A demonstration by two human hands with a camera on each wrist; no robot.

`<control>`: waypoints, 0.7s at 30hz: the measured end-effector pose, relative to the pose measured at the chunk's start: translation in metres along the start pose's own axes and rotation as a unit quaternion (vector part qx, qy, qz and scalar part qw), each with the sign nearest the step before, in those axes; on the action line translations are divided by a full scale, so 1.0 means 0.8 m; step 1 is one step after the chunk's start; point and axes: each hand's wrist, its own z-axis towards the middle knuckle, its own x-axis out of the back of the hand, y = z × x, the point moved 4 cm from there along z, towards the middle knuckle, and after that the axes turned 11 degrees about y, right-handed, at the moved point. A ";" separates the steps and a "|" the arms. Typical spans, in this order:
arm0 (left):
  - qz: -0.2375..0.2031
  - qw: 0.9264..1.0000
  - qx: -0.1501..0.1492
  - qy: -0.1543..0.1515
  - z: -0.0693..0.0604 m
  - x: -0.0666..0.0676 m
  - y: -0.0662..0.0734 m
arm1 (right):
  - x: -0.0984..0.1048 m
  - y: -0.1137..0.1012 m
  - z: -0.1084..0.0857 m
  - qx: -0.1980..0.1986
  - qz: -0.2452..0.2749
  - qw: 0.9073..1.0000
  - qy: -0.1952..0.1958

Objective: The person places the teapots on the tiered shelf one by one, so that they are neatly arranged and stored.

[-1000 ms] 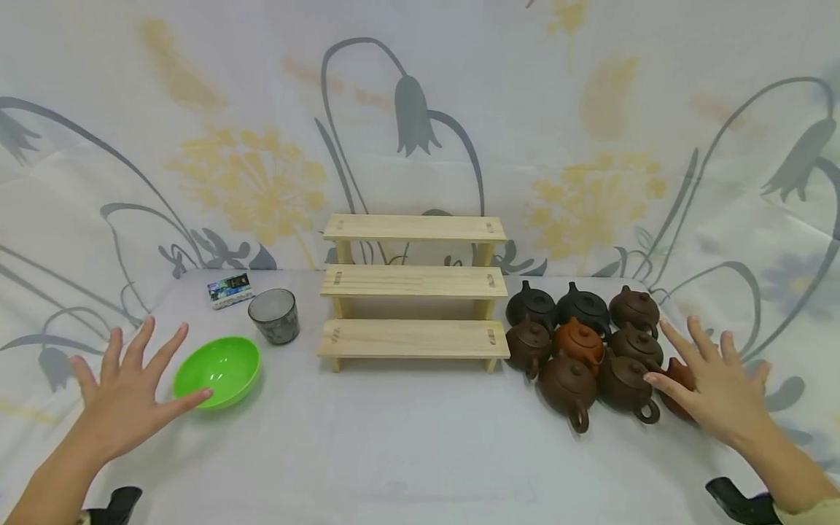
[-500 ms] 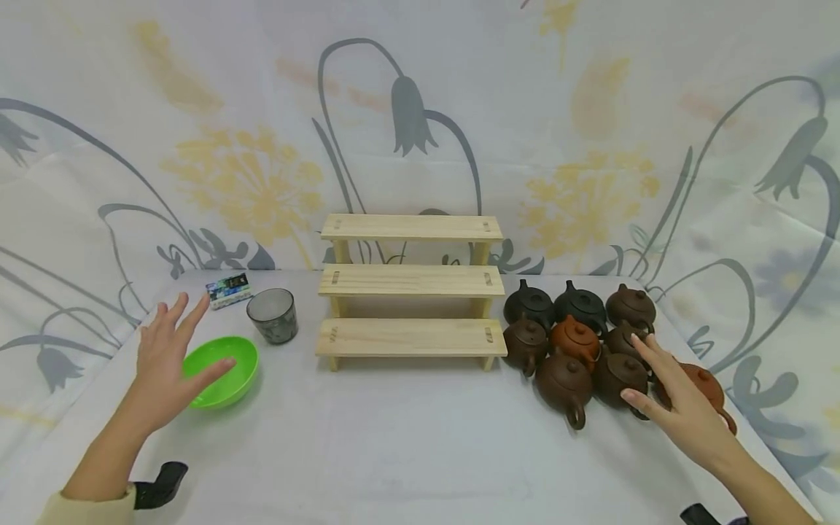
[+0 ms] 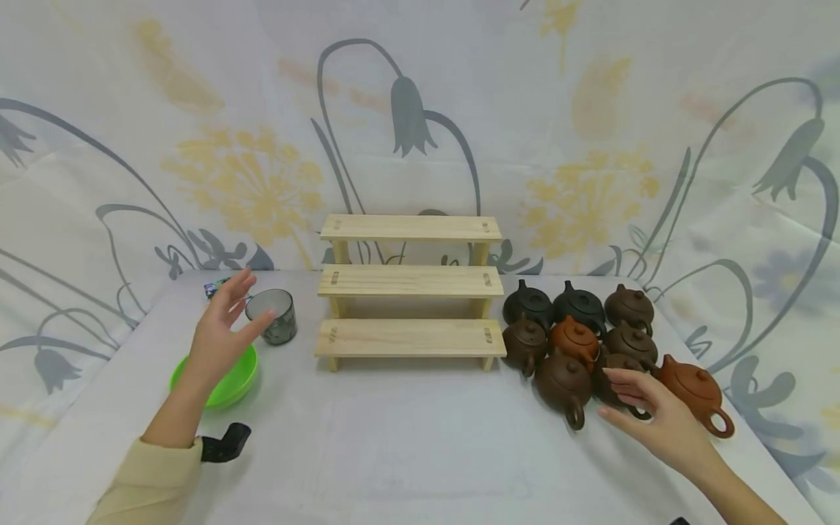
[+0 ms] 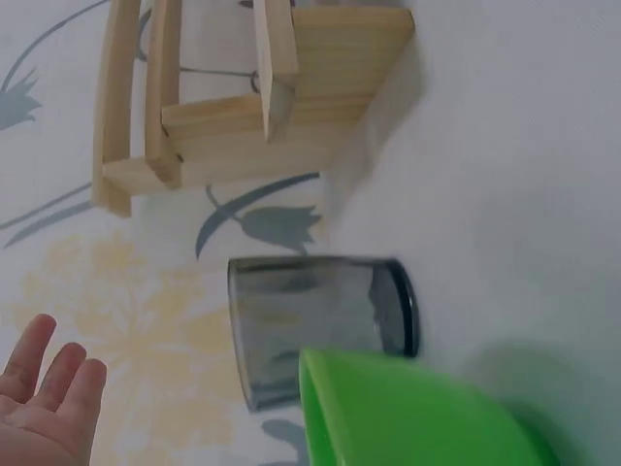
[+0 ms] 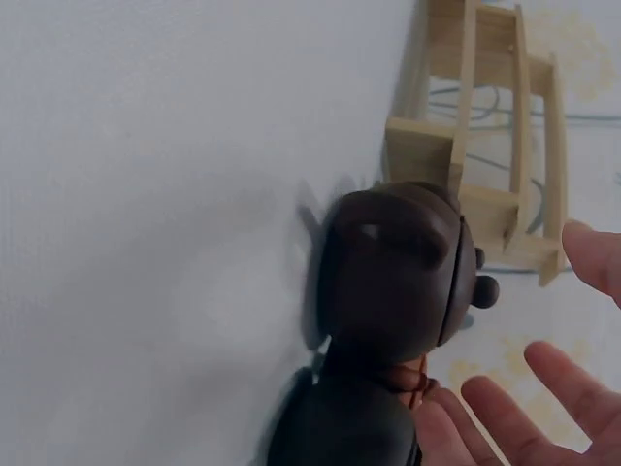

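Observation:
Over the green bowl [image 3: 238, 383], my left hand [image 3: 222, 328] hovers with fingers apart, close to the smoky glass cup [image 3: 281, 321]. It holds nothing; in the left wrist view its fingertips [image 4: 73, 388] stand clear of the cup. My right hand [image 3: 663, 423] hangs with loosely bent fingers before a dark brown teapot [image 3: 607, 379], partly hidden behind it. Whether the fingers touch that teapot I cannot tell. Beside this hand sits a reddish-brown teapot [image 3: 695, 390], and to its left another dark brown teapot [image 3: 564, 383].
A three-step wooden stand [image 3: 410, 339] occupies the middle of the white table [image 3: 394, 452]. Two black teapots [image 3: 528, 302] and several brown ones are packed tightly to its right. Behind my left hand, a small patterned box [image 3: 211, 289] is mostly covered.
My left hand has moved right and away from me, from beside the bowl toward the cup. My right hand has shifted left and toward me, its fingers drawing closer together, uncovering the reddish-brown teapot.

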 end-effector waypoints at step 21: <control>-0.039 0.986 0.154 -0.046 0.039 -0.086 -0.018 | -0.045 0.022 0.000 -0.077 0.082 0.987 -0.114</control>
